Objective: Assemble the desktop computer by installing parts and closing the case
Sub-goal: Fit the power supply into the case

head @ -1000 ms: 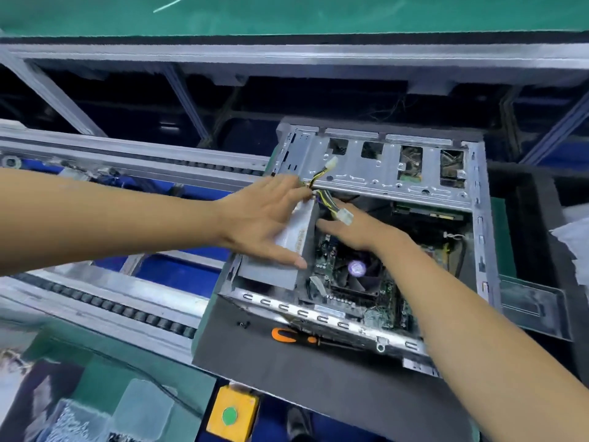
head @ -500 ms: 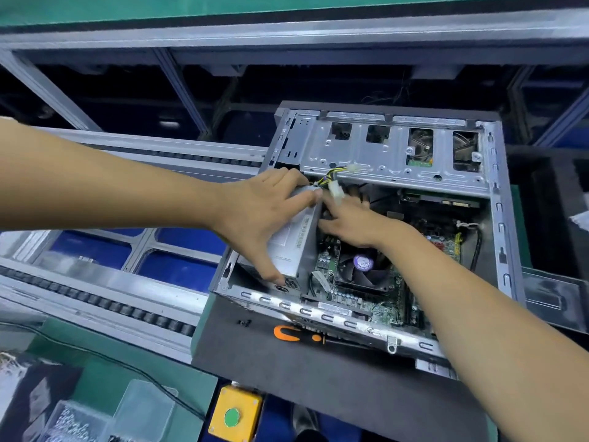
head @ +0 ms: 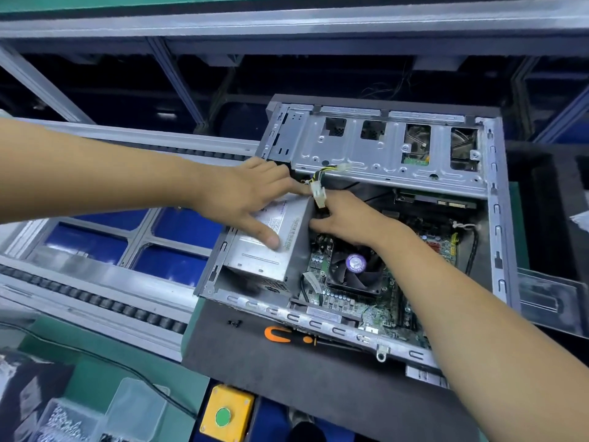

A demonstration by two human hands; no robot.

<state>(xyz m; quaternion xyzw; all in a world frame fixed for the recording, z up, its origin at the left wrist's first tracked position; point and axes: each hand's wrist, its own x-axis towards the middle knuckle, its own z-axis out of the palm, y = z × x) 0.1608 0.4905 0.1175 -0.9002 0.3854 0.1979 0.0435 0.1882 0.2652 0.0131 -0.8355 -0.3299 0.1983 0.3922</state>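
Note:
An open grey computer case lies on a dark mat. A silver power supply sits tilted in the case's left corner. My left hand lies spread on top of it, thumb pressing its top face. My right hand is against the supply's right side, fingers curled down beside it; what they hold is hidden. A white connector with yellow and black wires sticks up between my hands. A second white connector rests on the drive bay. The motherboard's fan shows under my right wrist.
An orange-handled screwdriver and small black screws lie on the mat in front of the case. A yellow box with a green button sits below. Clear plastic boxes of screws stand at lower left. A roller conveyor runs along the left.
The power supply has dropped lower into the case's left corner. My left hand has slid further over its top, and my right hand has moved against its right side.

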